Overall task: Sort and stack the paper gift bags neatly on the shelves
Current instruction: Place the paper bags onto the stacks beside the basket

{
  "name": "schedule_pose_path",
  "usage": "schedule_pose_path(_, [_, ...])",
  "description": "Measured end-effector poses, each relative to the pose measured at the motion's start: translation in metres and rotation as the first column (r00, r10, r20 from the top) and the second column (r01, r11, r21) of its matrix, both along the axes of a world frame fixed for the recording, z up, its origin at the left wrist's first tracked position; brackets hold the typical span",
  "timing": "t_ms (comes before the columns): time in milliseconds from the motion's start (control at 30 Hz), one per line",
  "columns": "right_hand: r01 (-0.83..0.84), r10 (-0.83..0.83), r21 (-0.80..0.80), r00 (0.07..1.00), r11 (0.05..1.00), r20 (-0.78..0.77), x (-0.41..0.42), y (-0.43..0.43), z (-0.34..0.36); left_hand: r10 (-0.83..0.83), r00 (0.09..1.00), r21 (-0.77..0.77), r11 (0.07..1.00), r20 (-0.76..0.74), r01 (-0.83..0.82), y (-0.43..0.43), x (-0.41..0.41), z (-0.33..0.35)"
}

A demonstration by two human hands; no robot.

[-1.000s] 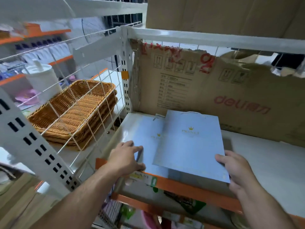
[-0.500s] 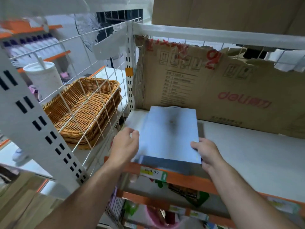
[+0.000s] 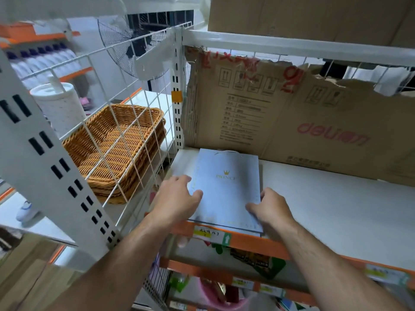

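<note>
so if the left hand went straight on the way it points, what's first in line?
The gift bag stack: the left hand holds its left edge, pointing across it. Past that, probably the cardboard sheet at the back; depth is unclear.

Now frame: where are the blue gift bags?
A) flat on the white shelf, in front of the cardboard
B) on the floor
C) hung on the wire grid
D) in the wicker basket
A: the gift bags lie flat on the white shelf, cardboard just behind them.
</note>
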State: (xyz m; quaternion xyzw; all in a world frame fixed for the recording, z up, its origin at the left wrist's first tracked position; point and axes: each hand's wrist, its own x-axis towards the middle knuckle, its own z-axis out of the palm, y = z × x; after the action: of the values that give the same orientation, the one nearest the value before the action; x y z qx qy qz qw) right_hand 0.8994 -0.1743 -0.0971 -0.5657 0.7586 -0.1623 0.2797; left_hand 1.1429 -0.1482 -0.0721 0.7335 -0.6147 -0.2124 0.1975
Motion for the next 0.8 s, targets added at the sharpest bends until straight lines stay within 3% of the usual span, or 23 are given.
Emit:
schedule_pose_path(633, [-0.141, 0.148, 0.056, 0.980, 0.988, -0.134, -0.002, 0.018, 0.017, -0.093, 0.994, 0.025, 0.995, 0.058, 0.092, 0.003, -0.019, 0.010])
schedule_pose_path(800, [-0.129, 0.125, 0.008, 0.948, 0.992, -0.292, -0.014, 0.039, 0.025, -0.210, 0.964, -0.006, 0.977, 0.161, 0.214, 0.006, -0.038, 0.007])
